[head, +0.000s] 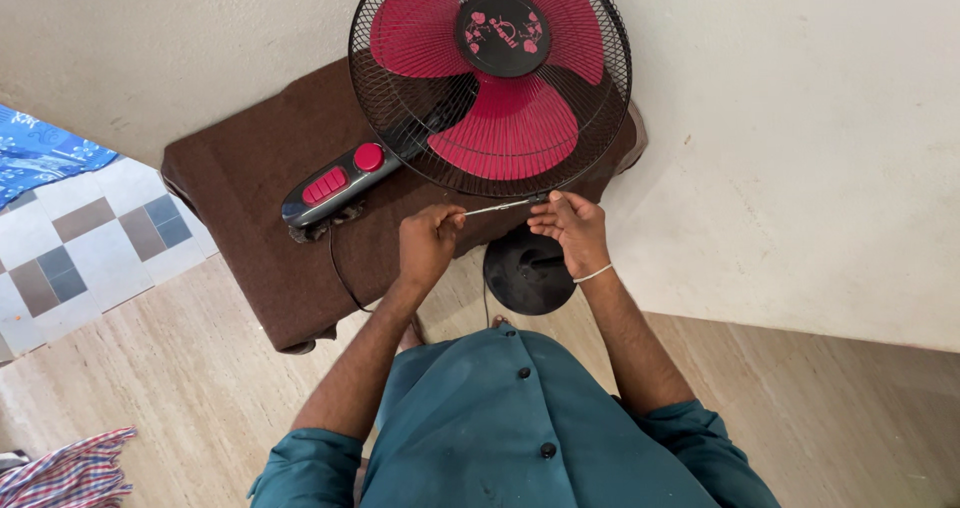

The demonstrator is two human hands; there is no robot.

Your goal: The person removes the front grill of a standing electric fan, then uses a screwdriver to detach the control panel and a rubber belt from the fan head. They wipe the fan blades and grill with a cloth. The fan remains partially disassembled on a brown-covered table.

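- The fan [490, 78] has a round black wire cage of fine radial ribs, three ribbed crimson plastic blades and a glossy black hub disc at the centre.
- It lies tipped back on a brown, towel-like cloth [250, 198] that covers a low bench, with the cage face turned up towards the camera.
- Its stem runs from the black-and-red control housing [335, 186] at the left, under the cage, so the long axis lies roughly left to right; the round black base [528, 273] sits below the cage, near the person's chest.
- A thin, silvery screwdriver [497, 207] lies almost level, its tip pointing right at the lower rim of the cage.
- The left hand [428, 243] is curled tight round the screwdriver's handle end.
- The right hand [572, 228] is half closed, its fingertips pinching at the cage rim where the tip meets it; a pale bangle circles that wrist.
- A black cord [342, 273] loops down off the cloth onto the smooth, beige floor.
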